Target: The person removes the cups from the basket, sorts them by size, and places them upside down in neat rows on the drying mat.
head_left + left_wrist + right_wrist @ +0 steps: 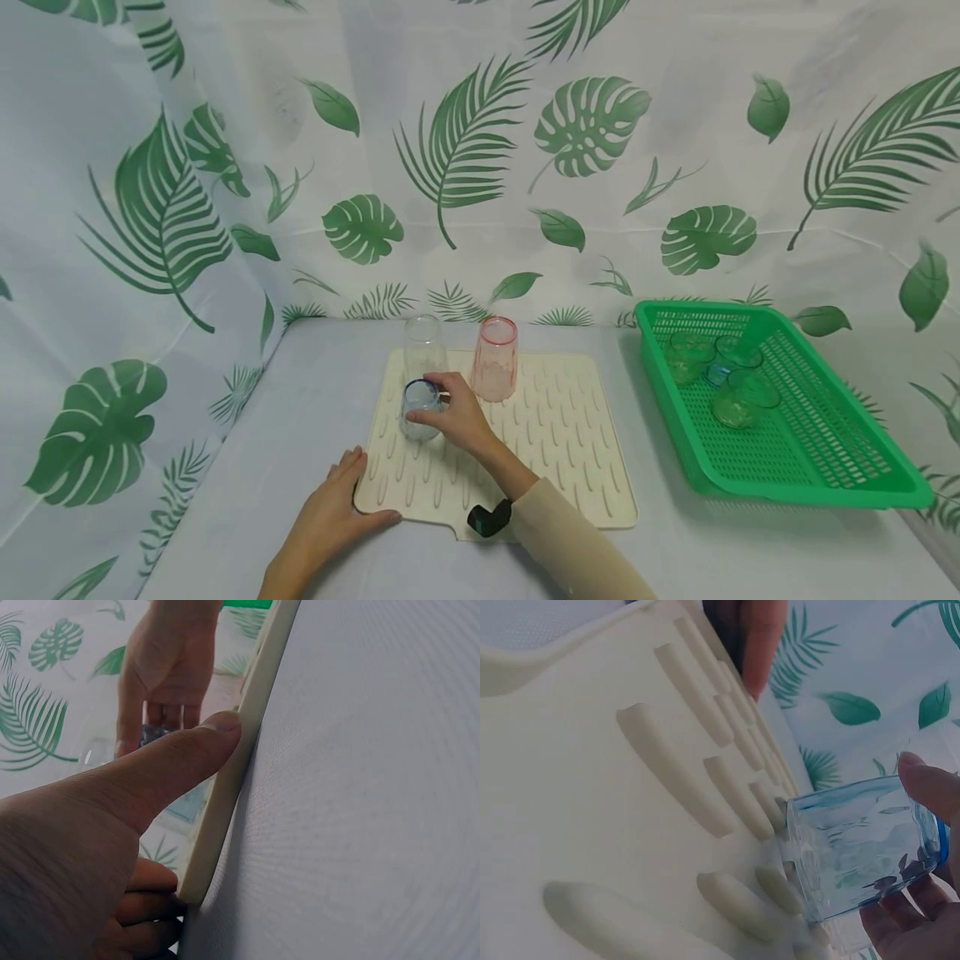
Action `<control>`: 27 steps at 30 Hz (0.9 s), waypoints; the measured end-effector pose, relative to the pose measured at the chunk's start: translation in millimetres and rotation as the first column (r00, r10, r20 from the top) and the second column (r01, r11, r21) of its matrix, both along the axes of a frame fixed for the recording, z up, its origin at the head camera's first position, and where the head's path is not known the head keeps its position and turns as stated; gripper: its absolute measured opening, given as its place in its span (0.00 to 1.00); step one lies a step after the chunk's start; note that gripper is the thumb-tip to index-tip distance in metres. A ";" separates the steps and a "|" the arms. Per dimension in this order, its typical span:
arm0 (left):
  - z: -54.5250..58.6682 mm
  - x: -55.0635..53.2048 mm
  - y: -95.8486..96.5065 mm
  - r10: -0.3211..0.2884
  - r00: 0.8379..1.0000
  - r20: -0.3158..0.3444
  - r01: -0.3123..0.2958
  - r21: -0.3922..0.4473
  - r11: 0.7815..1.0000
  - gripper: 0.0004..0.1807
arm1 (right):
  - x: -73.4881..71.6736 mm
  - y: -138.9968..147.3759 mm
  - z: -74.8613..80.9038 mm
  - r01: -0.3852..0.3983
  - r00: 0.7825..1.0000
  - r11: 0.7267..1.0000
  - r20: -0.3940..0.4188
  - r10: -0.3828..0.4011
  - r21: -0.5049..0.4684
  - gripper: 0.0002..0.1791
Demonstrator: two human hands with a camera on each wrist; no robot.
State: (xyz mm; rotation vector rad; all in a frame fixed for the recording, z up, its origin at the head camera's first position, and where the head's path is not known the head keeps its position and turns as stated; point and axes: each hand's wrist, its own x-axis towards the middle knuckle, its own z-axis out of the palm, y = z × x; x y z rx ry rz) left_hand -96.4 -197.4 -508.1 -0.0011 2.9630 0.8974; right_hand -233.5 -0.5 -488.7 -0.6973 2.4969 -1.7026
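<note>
Right hand [459,417] pinches clear blue-rimmed glass tumbler [855,844] — ridged cream mat [551,454] could tip it. Left hand [330,507], thumb spread, touches near-left corner.

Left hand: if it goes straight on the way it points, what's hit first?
The cream ridged mat: the left hand touches its edge. Past that, possibly the blue-rimmed glass that the right hand holds, though depth is unclear.
</note>
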 end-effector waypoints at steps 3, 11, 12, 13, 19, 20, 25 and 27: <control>0.2 0.3 0.7 0.000 1.000 -0.006 0.000 -0.004 1.000 0.61 | 0.0 0.1 -0.1 0.001 1.000 1.000 0.003 -0.001 0.019 0.38; -1.7 0.0 0.3 0.003 1.000 -0.016 -0.003 -0.007 1.000 0.60 | -0.1 0.3 -0.5 -0.007 1.000 0.998 -0.013 0.008 0.062 0.40; -1.6 0.5 0.3 0.002 1.000 -0.017 -0.002 -0.007 1.000 0.60 | 0.1 0.2 -0.1 -0.006 1.000 0.997 -0.016 0.007 0.071 0.40; -1.9 0.7 0.2 0.004 1.000 -0.017 -0.004 -0.003 1.000 0.60 | 0.1 -0.2 0.4 -0.007 1.000 0.997 -0.019 0.008 0.079 0.40; -2.6 0.7 0.0 0.003 1.000 -0.008 -0.003 -0.001 1.000 0.60 | 1.3 -0.2 2.7 -0.007 1.000 0.993 -0.017 0.009 0.116 0.43; -2.5 0.7 -0.1 0.002 1.000 -0.007 -0.002 -0.003 1.000 0.60 | 1.8 0.1 3.4 -0.006 1.000 0.993 -0.018 0.009 0.117 0.43; -1.9 1.0 -0.6 0.001 1.000 -0.011 -0.001 -0.005 1.000 0.61 | 3.1 2.0 6.6 0.004 0.998 0.992 -0.065 0.004 0.124 0.42; -2.0 1.3 -1.0 0.001 1.000 -0.013 -0.001 -0.006 1.000 0.61 | 3.3 3.2 9.0 0.002 0.996 0.993 -0.090 0.009 0.119 0.41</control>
